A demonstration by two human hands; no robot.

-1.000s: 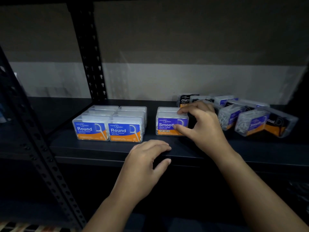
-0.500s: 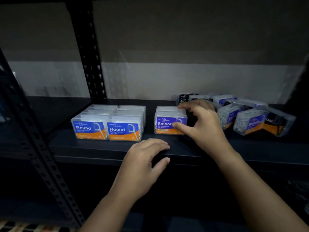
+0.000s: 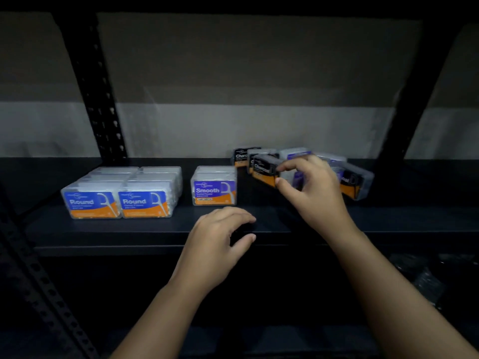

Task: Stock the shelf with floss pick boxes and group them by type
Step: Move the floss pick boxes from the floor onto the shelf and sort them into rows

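The shelf (image 3: 259,224) has a matt black board, its upright (image 3: 96,81) black perforated metal. The Round boxes (image 3: 119,193) and the Smooth box (image 3: 214,186) are clear glossy plastic with blue-and-orange printed labels. The Charcoal boxes (image 3: 264,169) look smoky dark plastic

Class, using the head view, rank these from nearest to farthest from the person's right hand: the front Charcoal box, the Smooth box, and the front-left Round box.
Measured from the right hand:
1. Front Charcoal box, at the hand's fingertips, just to their left.
2. Smooth box, farther left, mid-shelf.
3. Front-left Round box, far left of the shelf.
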